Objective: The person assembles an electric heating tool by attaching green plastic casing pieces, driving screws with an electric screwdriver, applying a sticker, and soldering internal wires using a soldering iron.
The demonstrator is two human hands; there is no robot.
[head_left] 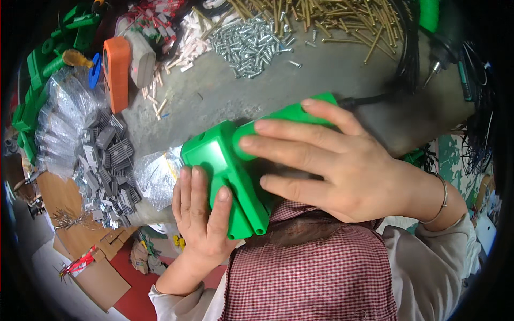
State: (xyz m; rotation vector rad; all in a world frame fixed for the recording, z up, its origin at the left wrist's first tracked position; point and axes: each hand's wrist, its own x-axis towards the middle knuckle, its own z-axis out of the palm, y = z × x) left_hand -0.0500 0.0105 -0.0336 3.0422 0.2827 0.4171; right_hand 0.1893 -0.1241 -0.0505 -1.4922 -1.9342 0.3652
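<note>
Between my hands is a green plastic power-tool housing (pixel 211 152), with a blocky wide end on the left and a narrower barrel to the right. A black cable (pixel 369 100) runs from the barrel's end. My left hand (pixel 201 219) holds the wide end from its near left side, fingertips against the green wall. My right hand (pixel 342 166) lies over the barrel with its fingers stretched across it. The right thumb is hidden. Close by on the left, a clear plastic bag (pixel 157 179) lies on the grey worktop (pixel 203 101).
Small grey ribbed parts (pixel 115 155) are heaped at the left beside plastic packaging (pixel 67 115). An orange block-shaped thing (pixel 116 75) stands behind them. Silver screws (pixel 249 45) and long brass-coloured screws (pixel 369 27) lie at the back. A pointed tool (pixel 432 72) is at right.
</note>
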